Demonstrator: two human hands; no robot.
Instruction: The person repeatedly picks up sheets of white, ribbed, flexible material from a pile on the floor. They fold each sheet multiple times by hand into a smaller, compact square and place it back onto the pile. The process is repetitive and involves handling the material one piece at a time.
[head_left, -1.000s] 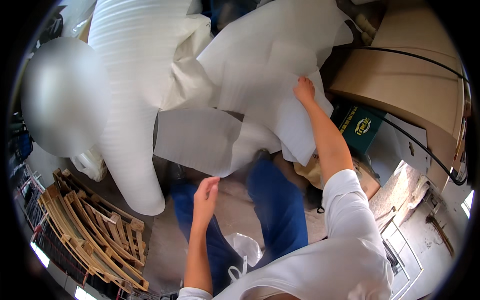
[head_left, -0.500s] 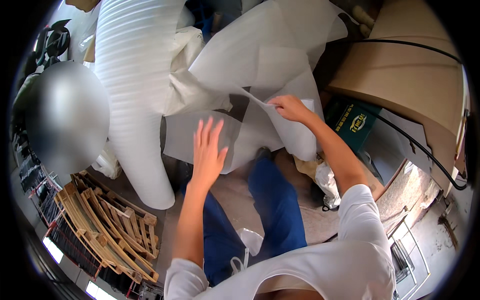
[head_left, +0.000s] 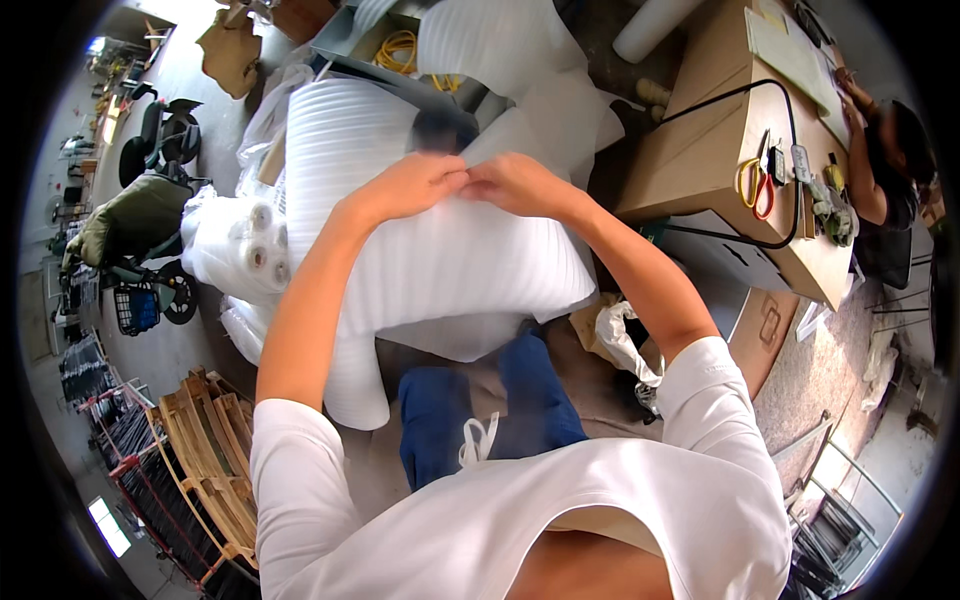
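Note:
My left hand [head_left: 412, 186] and my right hand [head_left: 520, 186] meet in front of me, fingers closed on the upper edge of a white foam sheet [head_left: 470, 265]. The sheet hangs down below them, faintly ribbed, and spreads sideways above my knees. A thick ribbed foam roll [head_left: 357, 395] shows beneath its left side, partly covered. Beyond my hands lies more loose white foam [head_left: 500, 40]. The fingertips are pressed together, so the exact edge between them is hidden.
At right, a cardboard box [head_left: 700, 150] carries red-and-yellow-handled scissors [head_left: 758, 178]; a co-worker's arm [head_left: 868, 165] reaches over papers beyond. Yellow cord [head_left: 397, 50] lies ahead. Plastic-wrapped rolls [head_left: 235, 245] and a parked scooter [head_left: 140, 290] stand left, wooden pallets [head_left: 205, 450] lower left.
My left hand, open and empty before, has moved up and right to join the right hand at the foam. My right hand has shifted left, and the sheet now spreads over the roll.

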